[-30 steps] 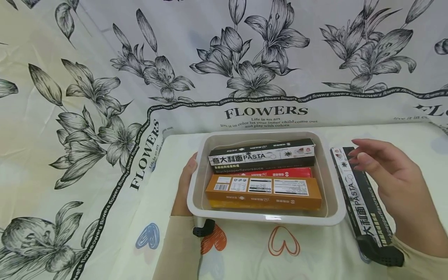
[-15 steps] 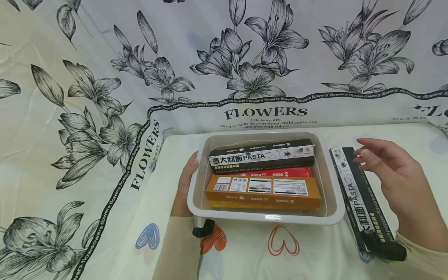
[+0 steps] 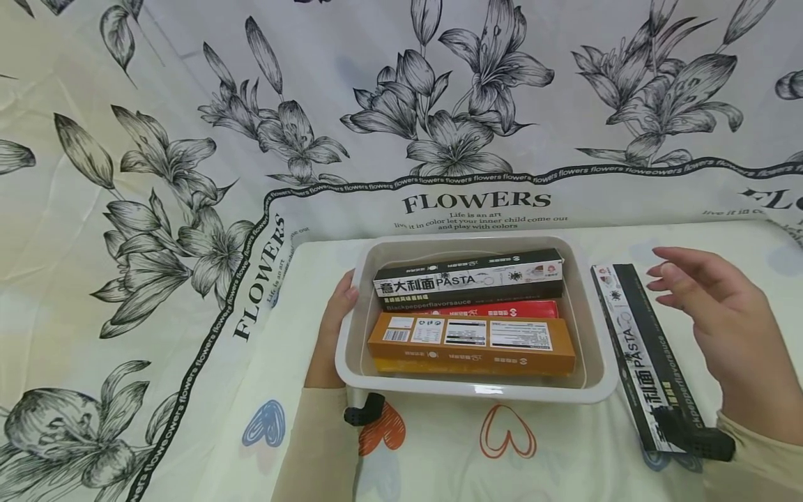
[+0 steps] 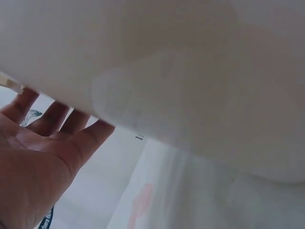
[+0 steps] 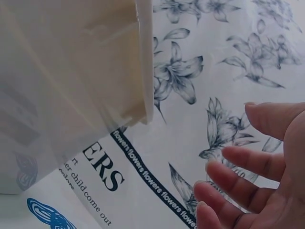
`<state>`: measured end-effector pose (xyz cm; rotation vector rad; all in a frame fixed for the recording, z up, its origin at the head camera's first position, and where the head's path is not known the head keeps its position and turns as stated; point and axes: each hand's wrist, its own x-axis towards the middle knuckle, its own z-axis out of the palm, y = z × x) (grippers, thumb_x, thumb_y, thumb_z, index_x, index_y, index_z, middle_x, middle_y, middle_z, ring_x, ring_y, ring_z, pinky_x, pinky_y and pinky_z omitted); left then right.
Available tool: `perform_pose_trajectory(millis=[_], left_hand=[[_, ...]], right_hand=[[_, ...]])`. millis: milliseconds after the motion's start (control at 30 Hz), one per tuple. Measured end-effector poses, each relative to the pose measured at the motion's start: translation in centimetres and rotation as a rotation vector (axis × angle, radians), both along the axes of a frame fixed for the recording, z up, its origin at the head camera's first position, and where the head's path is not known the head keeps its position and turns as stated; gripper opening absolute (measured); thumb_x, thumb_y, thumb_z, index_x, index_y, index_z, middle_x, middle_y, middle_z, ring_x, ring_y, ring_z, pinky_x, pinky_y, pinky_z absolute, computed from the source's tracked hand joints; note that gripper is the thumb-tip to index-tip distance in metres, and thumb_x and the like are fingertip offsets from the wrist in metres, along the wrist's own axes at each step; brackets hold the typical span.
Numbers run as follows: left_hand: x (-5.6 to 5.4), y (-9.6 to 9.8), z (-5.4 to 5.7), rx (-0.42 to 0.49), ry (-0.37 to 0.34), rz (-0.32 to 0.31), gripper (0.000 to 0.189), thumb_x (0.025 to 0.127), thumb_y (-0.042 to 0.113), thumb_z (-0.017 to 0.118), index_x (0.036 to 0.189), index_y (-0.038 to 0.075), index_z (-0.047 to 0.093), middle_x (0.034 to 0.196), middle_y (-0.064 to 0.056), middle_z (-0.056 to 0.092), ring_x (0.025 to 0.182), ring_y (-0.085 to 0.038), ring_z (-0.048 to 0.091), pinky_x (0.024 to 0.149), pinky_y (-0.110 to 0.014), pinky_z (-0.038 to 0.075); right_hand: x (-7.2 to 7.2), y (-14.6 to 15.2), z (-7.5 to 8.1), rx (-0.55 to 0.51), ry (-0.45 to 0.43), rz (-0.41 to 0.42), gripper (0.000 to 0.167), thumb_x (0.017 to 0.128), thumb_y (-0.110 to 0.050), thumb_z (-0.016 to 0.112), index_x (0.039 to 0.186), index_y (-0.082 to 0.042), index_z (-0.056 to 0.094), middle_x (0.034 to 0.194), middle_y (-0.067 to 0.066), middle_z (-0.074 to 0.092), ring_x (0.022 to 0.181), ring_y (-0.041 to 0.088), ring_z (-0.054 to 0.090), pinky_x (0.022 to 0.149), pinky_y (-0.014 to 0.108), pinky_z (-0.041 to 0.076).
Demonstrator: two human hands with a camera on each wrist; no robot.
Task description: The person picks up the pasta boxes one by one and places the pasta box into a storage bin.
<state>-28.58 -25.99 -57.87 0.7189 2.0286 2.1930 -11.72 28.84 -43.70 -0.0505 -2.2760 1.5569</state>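
A light grey plastic tub (image 3: 477,390) stands in the middle of the head view. Inside it lie a black pasta box (image 3: 470,282), a red box (image 3: 521,309) mostly covered, and an orange box (image 3: 473,341). My left hand (image 3: 335,317) touches the tub's left side at the rim; in the left wrist view its fingers (image 4: 90,138) reach nearly straight to the tub's edge, with the tips partly hidden. Another black pasta box (image 3: 643,355) lies on the cloth right of the tub. Beside that box, my right hand (image 3: 721,307) hangs with loosely bent fingers, holding nothing.
A pale cloth with printed hearts (image 3: 508,432) covers the surface. Behind and to the left hangs a flower-printed curtain (image 3: 376,209). A black wrist camera (image 3: 699,439) partly covers the near end of the loose pasta box.
My right hand has shifted right, away from the loose pasta box, whose far end now shows fully. The tub, its boxes and my left hand have stayed in place.
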Motion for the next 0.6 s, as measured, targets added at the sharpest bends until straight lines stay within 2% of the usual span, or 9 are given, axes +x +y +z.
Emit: perform_pose_trajectory(millis=[33,133,200,233,333,400,500,600], left_hand=[[0.2,0.3,0.4,-0.014,0.003,0.024,0.062,0.105,0.041,0.063,0.156,0.008,0.053,0.128,-0.019,0.064,0.11,-0.028,0.064,0.093,-0.041,0.055],[-1.9,-1.1,-2.8,-0.038,0.001,0.032,0.055,0.107,0.031,0.057,0.158,0.009,0.052,0.13,-0.014,0.065,0.112,-0.026,0.064,0.096,-0.039,0.054],[-3.6,-2.2,-5.3,-0.059,0.035,0.036,0.05,0.109,0.019,0.049,0.158,0.01,0.053,0.131,-0.007,0.066,0.111,-0.022,0.064,0.096,-0.034,0.053],[-3.7,-2.4,-5.5,-0.076,0.04,0.053,0.05,0.108,0.014,0.046,0.157,0.008,0.053,0.13,-0.004,0.066,0.111,-0.02,0.063,0.096,-0.032,0.052],[-4.9,-3.2,-7.2,-0.076,0.064,0.023,0.053,0.107,0.013,0.045,0.159,0.002,0.048,0.13,-0.006,0.064,0.112,-0.02,0.062,0.097,-0.032,0.051],[-5.3,-3.5,-7.7,-0.074,0.063,0.017,0.055,0.106,0.016,0.047,0.159,0.002,0.047,0.13,-0.007,0.064,0.112,-0.02,0.062,0.096,-0.032,0.052],[-5.4,-3.7,-7.8,-0.073,0.067,0.013,0.054,0.107,0.019,0.048,0.159,0.005,0.048,0.129,-0.008,0.065,0.109,-0.021,0.063,0.093,-0.032,0.054],[-5.5,-3.7,-7.8,-0.071,0.05,0.018,0.053,0.107,0.017,0.048,0.158,0.006,0.05,0.127,-0.004,0.066,0.108,-0.02,0.064,0.092,-0.032,0.054]], right_hand=[[0.0,0.1,-0.1,0.004,0.002,-0.001,0.039,0.114,-0.01,0.058,0.152,-0.004,0.062,0.122,-0.002,0.068,0.105,0.013,0.064,0.087,0.011,0.049],[-0.1,0.4,-0.3,0.008,-0.002,-0.01,0.039,0.114,-0.011,0.058,0.152,-0.005,0.062,0.121,-0.003,0.068,0.104,0.012,0.064,0.086,0.011,0.049],[-0.1,0.5,-0.4,0.0,-0.008,-0.016,0.038,0.114,-0.011,0.058,0.152,-0.005,0.062,0.121,-0.003,0.068,0.103,0.012,0.064,0.086,0.011,0.049],[-0.2,0.6,-0.4,-0.005,-0.014,-0.017,0.038,0.114,-0.011,0.058,0.152,-0.005,0.062,0.121,-0.003,0.068,0.103,0.012,0.065,0.087,0.011,0.049],[-0.2,0.9,-0.5,-0.014,-0.037,-0.026,0.039,0.115,-0.014,0.058,0.153,-0.007,0.062,0.12,-0.005,0.067,0.103,0.011,0.064,0.086,0.011,0.048],[-0.2,1.1,-0.5,-0.015,-0.053,-0.032,0.039,0.115,-0.015,0.057,0.153,-0.008,0.062,0.121,-0.006,0.067,0.103,0.011,0.064,0.086,0.01,0.048],[-0.3,1.4,-0.6,-0.014,-0.073,-0.043,0.039,0.116,-0.017,0.056,0.154,-0.01,0.061,0.121,-0.007,0.066,0.105,0.01,0.063,0.086,0.01,0.047],[-0.3,1.6,-0.8,-0.019,-0.091,-0.044,0.039,0.116,-0.02,0.056,0.154,-0.013,0.061,0.122,-0.007,0.065,0.107,0.008,0.062,0.086,0.01,0.047]])
